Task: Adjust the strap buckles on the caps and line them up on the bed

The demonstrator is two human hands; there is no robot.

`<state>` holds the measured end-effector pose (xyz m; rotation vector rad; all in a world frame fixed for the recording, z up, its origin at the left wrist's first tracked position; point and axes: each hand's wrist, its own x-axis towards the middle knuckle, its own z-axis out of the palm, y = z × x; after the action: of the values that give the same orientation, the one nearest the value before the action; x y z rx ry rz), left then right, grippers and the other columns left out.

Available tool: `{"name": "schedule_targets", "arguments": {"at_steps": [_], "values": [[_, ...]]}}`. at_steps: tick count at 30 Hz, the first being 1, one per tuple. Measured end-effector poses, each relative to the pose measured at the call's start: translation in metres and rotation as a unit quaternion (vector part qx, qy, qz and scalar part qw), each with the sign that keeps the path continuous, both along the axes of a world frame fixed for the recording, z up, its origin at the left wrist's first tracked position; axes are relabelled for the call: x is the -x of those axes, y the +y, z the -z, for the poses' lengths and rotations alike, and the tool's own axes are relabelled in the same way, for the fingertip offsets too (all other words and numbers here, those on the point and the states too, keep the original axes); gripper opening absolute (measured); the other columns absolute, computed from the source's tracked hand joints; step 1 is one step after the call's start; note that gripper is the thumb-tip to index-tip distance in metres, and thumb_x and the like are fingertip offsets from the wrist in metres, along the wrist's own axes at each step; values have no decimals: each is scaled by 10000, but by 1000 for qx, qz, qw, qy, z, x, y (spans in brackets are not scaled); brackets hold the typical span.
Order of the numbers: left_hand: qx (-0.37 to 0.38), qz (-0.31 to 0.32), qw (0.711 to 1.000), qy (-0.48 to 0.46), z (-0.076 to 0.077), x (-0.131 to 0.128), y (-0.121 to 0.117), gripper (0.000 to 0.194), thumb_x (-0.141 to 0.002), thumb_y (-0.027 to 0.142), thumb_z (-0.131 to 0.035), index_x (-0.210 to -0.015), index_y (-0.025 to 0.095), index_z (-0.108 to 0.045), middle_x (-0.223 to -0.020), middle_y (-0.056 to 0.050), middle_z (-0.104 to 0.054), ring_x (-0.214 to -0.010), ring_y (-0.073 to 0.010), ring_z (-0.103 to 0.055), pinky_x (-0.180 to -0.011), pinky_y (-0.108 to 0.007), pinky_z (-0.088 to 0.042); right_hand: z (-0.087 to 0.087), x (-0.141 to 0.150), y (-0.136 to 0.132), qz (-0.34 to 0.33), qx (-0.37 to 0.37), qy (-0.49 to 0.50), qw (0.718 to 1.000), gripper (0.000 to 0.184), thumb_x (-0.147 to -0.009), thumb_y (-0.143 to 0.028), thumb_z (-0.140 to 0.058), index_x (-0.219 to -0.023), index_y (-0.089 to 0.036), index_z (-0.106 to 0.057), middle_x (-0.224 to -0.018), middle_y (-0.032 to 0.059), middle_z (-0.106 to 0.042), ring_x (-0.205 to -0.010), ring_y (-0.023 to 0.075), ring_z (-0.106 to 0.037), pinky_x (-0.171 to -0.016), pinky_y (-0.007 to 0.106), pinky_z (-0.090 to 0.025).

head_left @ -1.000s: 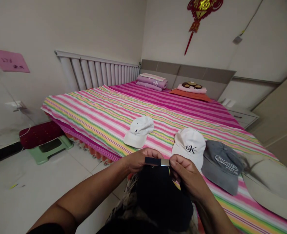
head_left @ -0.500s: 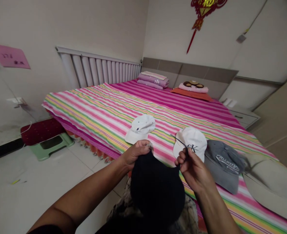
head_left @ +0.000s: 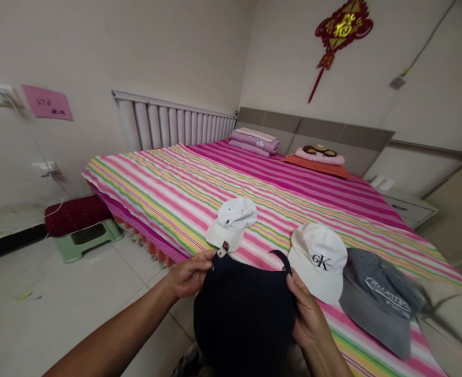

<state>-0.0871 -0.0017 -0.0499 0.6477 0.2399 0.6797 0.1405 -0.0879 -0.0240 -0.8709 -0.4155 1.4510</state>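
Note:
Between both hands hangs a black cap (head_left: 246,314), its back opening toward the bed. My left hand (head_left: 194,273) is closed on its left edge, beside a small metal buckle (head_left: 222,251). My right hand (head_left: 307,309) pinches the opposite edge, where a loose dark strap (head_left: 282,257) curls upward. Just beyond the black cap lies a white cap with a tiny logo (head_left: 233,220). To the right are a white cap with "CK" lettering (head_left: 317,256) and a grey cap with white script (head_left: 380,298). A beige hat (head_left: 451,314) is partly cut off at the right edge.
The caps lie on a bed with a striped sheet (head_left: 148,183). Folded purple bedding (head_left: 252,142) and a pink folded item (head_left: 319,155) sit by the headboard (head_left: 325,133). On the floor at left stands a green stool (head_left: 89,241) against a dark red cushion (head_left: 76,214).
The strap that my right hand was holding out now curls free, and that hand has moved down to the cap's edge. The view has tilted up and shifted slightly left.

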Motion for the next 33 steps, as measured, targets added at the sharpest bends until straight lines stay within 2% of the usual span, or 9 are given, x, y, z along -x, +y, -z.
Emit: {"name": "schedule_targets", "arguments": {"at_steps": [5, 10, 13, 18, 21, 25, 27, 29, 33], "values": [[-52, -53, 996, 41, -1, 14, 19, 338, -685, 101, -628, -1021, 105, -590, -874, -91, -666, -751, -147, -638, -738, -243, -487, -14, 8, 29, 7, 10, 21, 1000, 307, -550, -166, -777, -819, -211, -638, -626, -24, -679, -554, 127, -633, -559, 223, -510], [-107, -109, 981, 121, -56, 3, 105, 399, -685, 119, -637, -1076, 137, -559, -864, -81, -659, -700, -142, -624, -665, -253, -496, -44, 4, 96, 51, 7, -27, 998, 93, -637, -183, -696, -708, -184, -636, -643, -17, -686, -587, 125, -629, -603, 230, -517], [-200, -168, 935, 239, -82, -17, 169, 387, -665, 194, -661, -1030, 100, -575, -913, -126, -641, -739, -186, -612, -681, -315, -492, -56, -8, 155, 68, 20, -48, 996, 90, -747, -191, -591, -666, -160, -614, -609, 5, -666, -580, 132, -618, -598, 263, -517], [-243, -266, 871, 333, -77, -46, 228, 503, -729, 445, -582, -1124, 144, -500, -1194, -177, -514, -1101, -298, -478, -853, -403, -410, -32, -32, 220, 151, 34, -107, 982, 203, -854, -306, -494, -783, -134, -577, -662, -19, -600, -525, 83, -546, -517, 236, -467], [-292, -315, 820, 378, -52, -56, 219, 608, -715, 489, -575, -1202, 153, -435, -1363, -175, -339, -1281, -305, -253, -1011, -432, -236, 4, -33, 203, 156, 39, -132, 978, 169, -818, -284, -547, -746, -133, -568, -635, -32, -583, -495, 72, -526, -477, 210, -440], [-388, -336, 753, 412, -11, -57, 172, 725, -603, 421, -690, -1221, 143, -433, -1386, -153, -310, -1310, -296, -178, -1075, -426, -92, 49, -30, 131, 110, 29, -134, 984, 181, -645, -278, -706, -653, -137, -591, -591, 1, -630, -487, 97, -559, -459, 202, -453], [-504, -358, 629, 472, 11, -49, 143, 704, -677, 456, -613, -1259, 127, -393, -1387, -172, -298, -1299, -314, -208, -1060, -469, -140, 67, -37, 88, 102, 40, -126, 986, 217, -615, -304, -725, -657, -128, -605, -595, 25, -650, -495, 120, -585, -466, 228, -483], [-559, -365, 560, 491, 33, -36, 113, 635, -743, 431, -547, -1276, 133, -372, -1376, -173, -317, -1294, -308, -229, -1046, -485, -186, 81, -51, 50, 131, 60, -117, 983, 238, -595, -314, -739, -703, -141, -617, -636, 26, -678, -563, 136, -632, -546, 244, -531], [-592, -344, 568, 456, 72, -20, 60, 424, -795, 298, -488, -1207, 201, -469, -1308, -115, -431, -1274, -269, -291, -1040, -462, -234, 100, -83, 4, 257, 99, -32, 961, 265, -532, -278, -778, -714, -173, -617, -709, 23, -700, -724, 168, -672, -653, 246, -573]]}}
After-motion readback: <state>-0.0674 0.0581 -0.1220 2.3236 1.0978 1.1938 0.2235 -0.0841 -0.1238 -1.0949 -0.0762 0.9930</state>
